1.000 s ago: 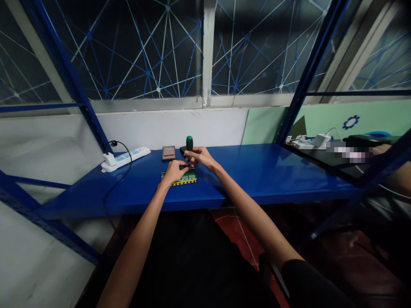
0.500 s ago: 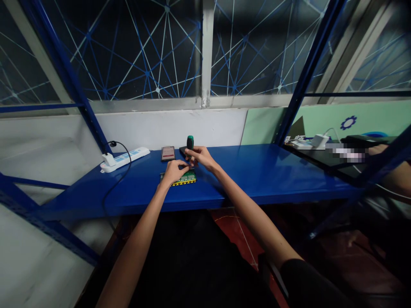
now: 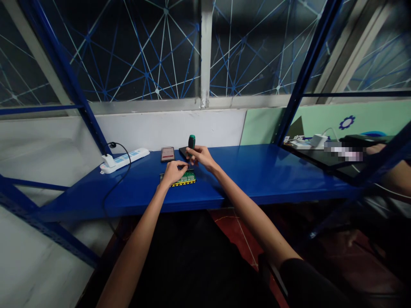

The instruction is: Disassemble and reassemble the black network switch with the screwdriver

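Observation:
A screwdriver with a green and black handle stands nearly upright over a green circuit board. My right hand is closed around the lower part of its handle. The shaft points down to the board's far edge; its tip is too small to make out. My left hand rests over the board's left part, covering it. Its thumb and fingertips come together beside the shaft, and what they pinch, if anything, is hidden. Yellow and black terminals line the board's near edge.
Behind the hands lie a phone-like device and a dark flat object, partly hidden. A white power strip with a black cable sits at the left of the blue table. Another person's arm is at far right.
The screwdriver handle has shifted very slightly right and up with my right hand. The fingertips of my left hand have moved a little back from the shaft. The board stays in place.

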Demonstrator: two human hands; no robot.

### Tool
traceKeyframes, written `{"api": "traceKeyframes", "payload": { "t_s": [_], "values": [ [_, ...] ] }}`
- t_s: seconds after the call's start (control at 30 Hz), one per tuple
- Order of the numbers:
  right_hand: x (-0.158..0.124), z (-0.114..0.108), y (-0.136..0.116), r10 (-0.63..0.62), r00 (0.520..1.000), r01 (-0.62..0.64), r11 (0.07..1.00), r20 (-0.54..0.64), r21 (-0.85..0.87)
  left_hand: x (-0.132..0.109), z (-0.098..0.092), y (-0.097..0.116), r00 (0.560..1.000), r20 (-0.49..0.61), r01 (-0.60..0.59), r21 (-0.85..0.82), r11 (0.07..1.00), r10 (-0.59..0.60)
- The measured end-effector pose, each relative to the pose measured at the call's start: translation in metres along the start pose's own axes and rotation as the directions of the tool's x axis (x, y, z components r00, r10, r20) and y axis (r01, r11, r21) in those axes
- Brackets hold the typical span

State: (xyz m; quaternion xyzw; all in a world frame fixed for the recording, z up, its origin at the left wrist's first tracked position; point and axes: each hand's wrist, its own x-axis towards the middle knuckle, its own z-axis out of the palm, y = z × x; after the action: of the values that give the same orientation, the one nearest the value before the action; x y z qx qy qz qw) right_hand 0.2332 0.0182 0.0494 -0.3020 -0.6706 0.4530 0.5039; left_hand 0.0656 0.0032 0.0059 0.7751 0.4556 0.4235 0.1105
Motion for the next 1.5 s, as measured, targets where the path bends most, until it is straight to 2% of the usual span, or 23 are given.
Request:
{"api": "traceKeyframes", "payload": {
  "t_s": [0.27,0.47,1.03,1.2,1.3,1.4,1.5],
  "values": [
    [0.001,-0.001,0.001,0.003,1.0,-0.003,1.0,-0.011,0.01,0.0,0.0,-0.005,0.998,0.055,-0.017,0.026,1.0,0.016],
    [0.0,0.001,0.001,0.034,0.999,-0.034,0.999,0.018,-0.023,0.0,0.0,-0.003,0.999,0.042,-0.018,0.011,1.0,0.017],
    [0.001,-0.003,-0.002,-0.031,0.998,0.035,0.997,-0.062,0.066,-0.001,0.001,-0.002,0.997,0.076,0.0,0.009,1.0,0.0],
    [0.001,-0.004,-0.004,-0.035,0.995,0.045,0.993,-0.094,0.111,0.001,0.002,-0.006,0.999,0.037,0.01,0.036,0.999,-0.011],
    [0.002,-0.006,-0.004,-0.039,0.988,0.061,0.988,-0.151,0.142,0.001,0.001,-0.007,1.0,-0.003,0.016,0.065,0.998,-0.016],
    [0.003,-0.008,-0.005,-0.051,0.967,0.089,0.985,-0.248,0.145,0.0,-0.002,-0.006,0.987,-0.15,0.076,0.097,0.992,-0.06],
    [0.003,-0.011,-0.004,-0.062,0.941,0.099,0.99,-0.333,0.097,0.0,-0.007,-0.004,0.949,-0.288,0.166,0.108,0.98,-0.129]
  ]
}}
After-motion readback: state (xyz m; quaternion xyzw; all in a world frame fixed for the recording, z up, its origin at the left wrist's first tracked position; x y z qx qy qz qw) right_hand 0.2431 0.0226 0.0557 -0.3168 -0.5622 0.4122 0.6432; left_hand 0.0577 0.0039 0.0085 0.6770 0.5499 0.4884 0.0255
